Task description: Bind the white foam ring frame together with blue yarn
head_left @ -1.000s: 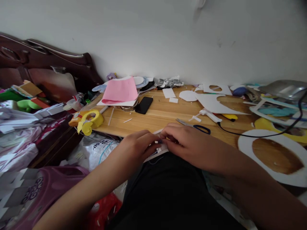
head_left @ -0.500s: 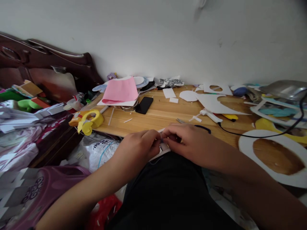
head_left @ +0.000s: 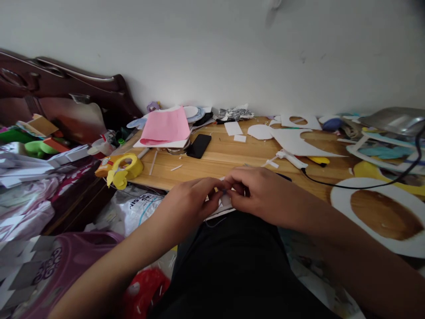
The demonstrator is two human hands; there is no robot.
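My left hand and my right hand meet at the near edge of the wooden table, above my dark lap. Both have their fingers curled and pinched together on a small white piece between them; most of it is hidden by the fingers. A thin white strip pokes out under the hands along the table edge. The blue-handled scissors lie just behind my right hand, mostly covered by it.
On the table lie a black phone, pink paper, white foam cutouts, a white glue gun with a black cable, and a white ring cutout. A yellow tape dispenser sits at the left edge. Clutter fills the left.
My hands have shifted slightly while working the small piece; my right hand has moved back over the scissors, covering most of them. The view has tilted slightly.
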